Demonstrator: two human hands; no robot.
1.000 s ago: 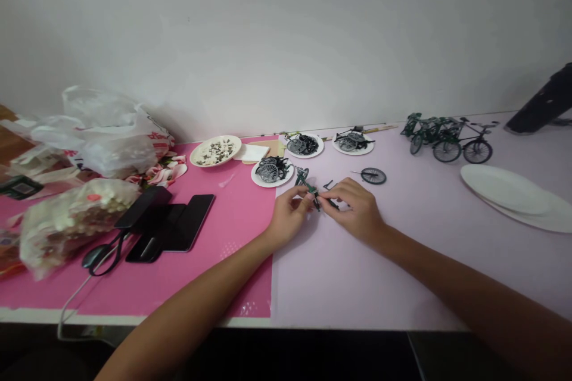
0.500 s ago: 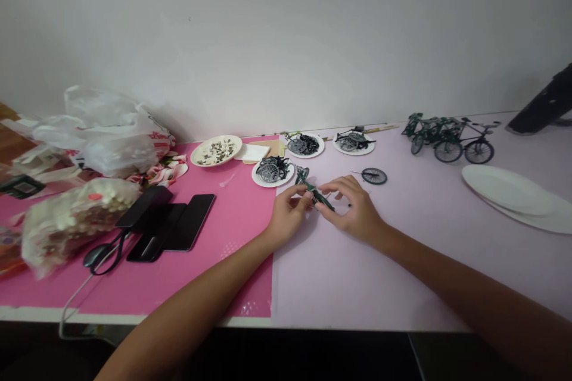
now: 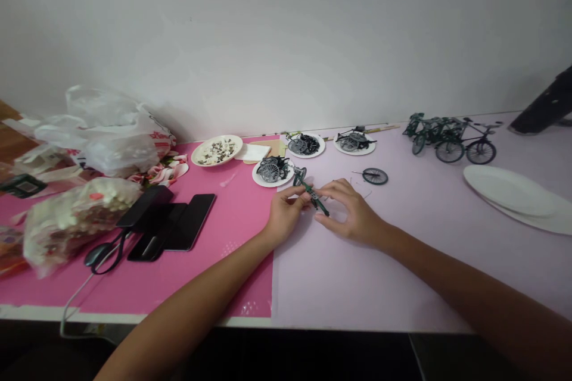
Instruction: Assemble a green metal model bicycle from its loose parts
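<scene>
Just right of the frame's centre, the left hand (image 3: 286, 214) pinches a small green bicycle (image 3: 314, 194) — the right hand's (image 3: 355, 211) grip stands wide beside it, whether touching I can't tell.

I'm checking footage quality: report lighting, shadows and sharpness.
Head view: soft, dim light, plain greyish wall darker toward the top; head view: faint shadow below the bare left hand; head view: slim green toy bicycle frame too soft for fine detail.

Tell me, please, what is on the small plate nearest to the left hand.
The plate holds a heap of dark parts, with a grey wheel in front. What lies underneath is covered.
</scene>
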